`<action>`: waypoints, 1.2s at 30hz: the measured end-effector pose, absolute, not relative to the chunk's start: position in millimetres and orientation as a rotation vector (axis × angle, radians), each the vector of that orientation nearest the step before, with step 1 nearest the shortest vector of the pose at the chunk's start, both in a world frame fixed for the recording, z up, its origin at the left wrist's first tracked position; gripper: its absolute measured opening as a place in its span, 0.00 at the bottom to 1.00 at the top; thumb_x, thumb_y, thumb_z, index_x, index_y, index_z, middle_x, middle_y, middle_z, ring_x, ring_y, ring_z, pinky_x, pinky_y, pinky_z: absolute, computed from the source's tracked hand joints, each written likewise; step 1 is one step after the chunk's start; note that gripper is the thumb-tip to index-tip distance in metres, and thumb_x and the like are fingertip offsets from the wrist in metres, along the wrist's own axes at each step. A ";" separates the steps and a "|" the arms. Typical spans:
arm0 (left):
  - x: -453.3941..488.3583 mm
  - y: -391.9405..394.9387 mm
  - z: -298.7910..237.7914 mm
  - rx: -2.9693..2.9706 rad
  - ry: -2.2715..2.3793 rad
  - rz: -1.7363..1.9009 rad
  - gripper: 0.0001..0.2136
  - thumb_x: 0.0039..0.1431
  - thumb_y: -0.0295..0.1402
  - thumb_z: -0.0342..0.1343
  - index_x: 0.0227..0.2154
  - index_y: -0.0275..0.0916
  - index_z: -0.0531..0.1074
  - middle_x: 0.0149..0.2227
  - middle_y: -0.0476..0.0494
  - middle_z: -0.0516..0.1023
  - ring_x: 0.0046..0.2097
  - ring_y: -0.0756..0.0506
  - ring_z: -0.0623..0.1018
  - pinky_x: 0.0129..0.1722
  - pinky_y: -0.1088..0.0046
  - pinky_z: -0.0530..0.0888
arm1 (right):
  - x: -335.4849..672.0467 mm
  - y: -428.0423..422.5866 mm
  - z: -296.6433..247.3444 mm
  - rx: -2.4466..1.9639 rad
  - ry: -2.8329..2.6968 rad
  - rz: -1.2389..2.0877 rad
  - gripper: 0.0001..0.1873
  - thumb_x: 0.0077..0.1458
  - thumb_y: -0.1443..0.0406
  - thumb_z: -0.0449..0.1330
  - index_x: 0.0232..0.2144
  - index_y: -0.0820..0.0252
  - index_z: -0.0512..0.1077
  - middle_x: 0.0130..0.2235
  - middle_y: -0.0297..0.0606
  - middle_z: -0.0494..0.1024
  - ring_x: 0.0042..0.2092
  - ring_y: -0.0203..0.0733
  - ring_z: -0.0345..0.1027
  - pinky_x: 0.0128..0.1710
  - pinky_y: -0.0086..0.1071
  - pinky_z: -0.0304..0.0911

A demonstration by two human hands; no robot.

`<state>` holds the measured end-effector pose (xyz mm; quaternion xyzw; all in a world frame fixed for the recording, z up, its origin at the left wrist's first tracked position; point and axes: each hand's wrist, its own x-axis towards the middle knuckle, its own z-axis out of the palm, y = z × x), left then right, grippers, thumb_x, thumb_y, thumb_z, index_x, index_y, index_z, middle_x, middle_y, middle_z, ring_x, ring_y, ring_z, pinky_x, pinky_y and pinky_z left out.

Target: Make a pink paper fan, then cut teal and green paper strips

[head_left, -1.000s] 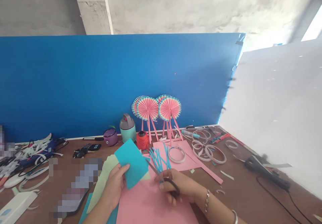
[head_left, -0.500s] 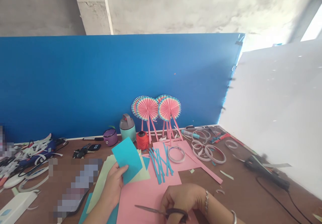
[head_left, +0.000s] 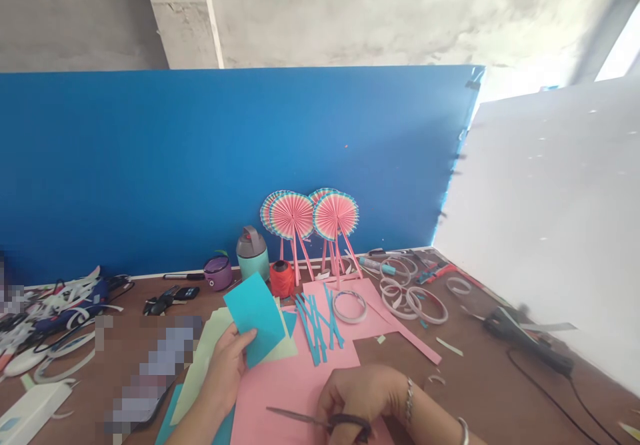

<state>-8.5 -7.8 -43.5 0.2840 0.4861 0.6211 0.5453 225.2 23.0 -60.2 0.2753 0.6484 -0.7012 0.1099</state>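
Between the thumb and fingers of my left hand (head_left: 229, 358) is a blue sheet of paper (head_left: 257, 315), tilted above the table. Scissors (head_left: 305, 417) are gripped in my right hand (head_left: 367, 398), with their blades pointing left over a large pink paper sheet (head_left: 265, 392). The blades look closed and stay apart from the blue sheet. Pale green paper (head_left: 200, 358) lies under and beside my left hand. Thin blue paper strips (head_left: 315, 335) are scattered on the pink paper just beyond my hands.
Pink pleated paper fans (head_left: 293, 215) stand against the blue partition (head_left: 150, 165). A teal flask (head_left: 253, 258), a purple cup (head_left: 219, 273) and red thread (head_left: 282, 280) stand left of them. Tape rolls (head_left: 427, 305) and a black corded tool (head_left: 527, 342) lie to the right. Cables clutter the far left.
The view has shifted very slightly. Both hands, the blue paper and the scissors keep nearly the same positions.
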 end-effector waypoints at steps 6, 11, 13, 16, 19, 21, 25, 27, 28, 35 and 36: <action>-6.8 -9.7 -39.6 0.691 1.170 1.467 0.10 0.39 0.33 0.64 0.27 0.38 0.71 0.31 0.44 0.80 0.38 0.41 0.77 0.35 0.69 0.70 | 224.6 20.2 -54.0 0.808 1.932 -2.069 0.19 0.29 0.56 0.71 0.23 0.64 0.73 0.16 0.26 0.70 0.14 0.26 0.61 0.11 0.16 0.55; -5.6 -10.5 -38.2 0.685 1.159 1.460 0.10 0.39 0.34 0.64 0.27 0.38 0.72 0.29 0.47 0.80 0.34 0.44 0.77 0.33 0.70 0.70 | 224.1 20.5 -55.2 0.801 1.903 -2.106 0.20 0.30 0.54 0.70 0.21 0.63 0.71 0.15 0.27 0.71 0.13 0.27 0.61 0.11 0.17 0.55; -5.4 -10.4 -37.4 0.686 1.170 1.466 0.10 0.38 0.33 0.64 0.26 0.39 0.72 0.28 0.48 0.79 0.33 0.44 0.77 0.33 0.71 0.70 | 224.1 21.3 -57.3 0.802 1.879 -2.127 0.20 0.29 0.54 0.70 0.20 0.63 0.71 0.15 0.27 0.71 0.14 0.28 0.62 0.11 0.17 0.55; -6.0 -9.9 -36.9 0.705 1.172 1.453 0.10 0.39 0.34 0.64 0.27 0.38 0.72 0.31 0.45 0.80 0.36 0.43 0.78 0.34 0.71 0.70 | 223.9 22.0 -58.8 0.798 1.859 -2.137 0.20 0.29 0.55 0.70 0.20 0.64 0.70 0.15 0.27 0.71 0.14 0.28 0.63 0.10 0.17 0.53; -7.7 -8.9 -39.8 0.737 1.154 1.424 0.14 0.40 0.36 0.63 0.32 0.38 0.73 0.36 0.42 0.81 0.40 0.40 0.78 0.37 0.68 0.72 | 223.2 21.9 -58.0 0.803 1.848 -2.137 0.19 0.28 0.57 0.71 0.20 0.64 0.70 0.15 0.27 0.71 0.14 0.28 0.62 0.10 0.16 0.54; -9.1 -8.0 -43.6 0.769 1.182 1.398 0.17 0.40 0.36 0.63 0.36 0.37 0.73 0.37 0.40 0.81 0.41 0.39 0.78 0.39 0.66 0.72 | 222.8 21.8 -57.4 0.798 1.839 -2.150 0.19 0.28 0.59 0.72 0.20 0.64 0.70 0.15 0.27 0.71 0.14 0.27 0.62 0.10 0.16 0.55; -10.8 -6.8 -50.6 0.854 1.261 1.342 0.25 0.40 0.39 0.64 0.44 0.37 0.69 0.38 0.39 0.80 0.41 0.37 0.78 0.41 0.64 0.72 | 223.3 22.7 -56.8 0.785 1.806 -2.205 0.18 0.29 0.60 0.72 0.21 0.65 0.71 0.15 0.26 0.71 0.13 0.26 0.61 0.09 0.15 0.55; -11.1 -6.6 -51.6 0.861 1.289 1.337 0.30 0.41 0.39 0.63 0.49 0.38 0.64 0.39 0.38 0.80 0.41 0.37 0.78 0.42 0.62 0.73 | 224.1 23.9 -56.2 0.759 1.797 -2.245 0.18 0.30 0.60 0.72 0.20 0.65 0.70 0.15 0.26 0.70 0.12 0.26 0.60 0.09 0.15 0.54; -11.2 -6.5 -51.4 0.854 1.317 1.340 0.32 0.41 0.39 0.63 0.51 0.38 0.61 0.39 0.38 0.80 0.42 0.37 0.78 0.42 0.62 0.73 | 224.5 24.6 -55.7 0.741 1.790 -2.274 0.18 0.30 0.61 0.72 0.20 0.65 0.69 0.14 0.25 0.70 0.12 0.26 0.60 0.09 0.16 0.54; -15.5 -5.3 -47.1 0.878 1.445 1.362 0.31 0.43 0.33 0.57 0.54 0.40 0.57 0.46 0.35 0.75 0.44 0.37 0.77 0.39 0.63 0.74 | 228.6 26.9 -50.1 0.873 1.765 -2.499 0.24 0.32 0.59 0.71 0.25 0.59 0.59 0.13 0.24 0.70 0.11 0.30 0.61 0.08 0.17 0.51; -16.6 -5.2 -46.4 0.878 1.467 1.366 0.31 0.44 0.32 0.56 0.54 0.41 0.57 0.48 0.35 0.74 0.45 0.37 0.76 0.39 0.64 0.74 | 228.5 26.8 -50.0 0.891 1.803 -2.510 0.23 0.33 0.59 0.70 0.24 0.60 0.59 0.13 0.25 0.70 0.12 0.30 0.61 0.08 0.17 0.50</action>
